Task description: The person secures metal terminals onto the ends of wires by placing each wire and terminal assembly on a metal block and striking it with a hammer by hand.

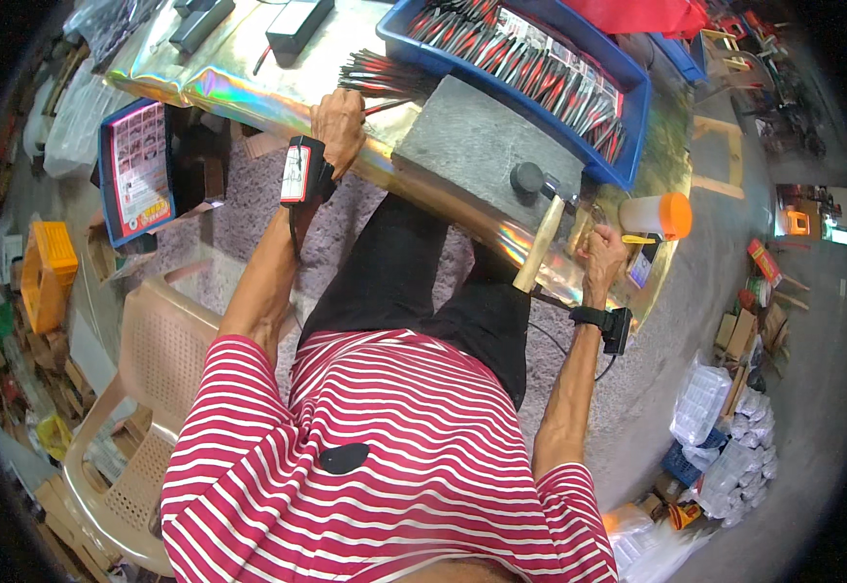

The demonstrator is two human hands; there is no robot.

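My left hand point(339, 128) rests at the table's front edge with its fingers curled; what they hold, if anything, is hidden. Right beside it lies a pile of thin black and red pieces point(385, 76), one red-ended piece pointing toward my fingers. My right hand point(602, 257) is closed near the table's right part, and its contents are too small to make out. Just left of it, a hammer point(538, 245) with a pale wooden handle leans over the table edge, its head by a grey stone-like block point(482, 136). A yellow tool point(638, 239) lies against my right hand.
A blue bin point(643, 117) full of red and black pieces stands behind the block. A white jar with an orange lid point(674, 216) lies at the right. Dark boxes point(299, 27) sit at the far left. A beige plastic chair point(166, 345) stands left of me.
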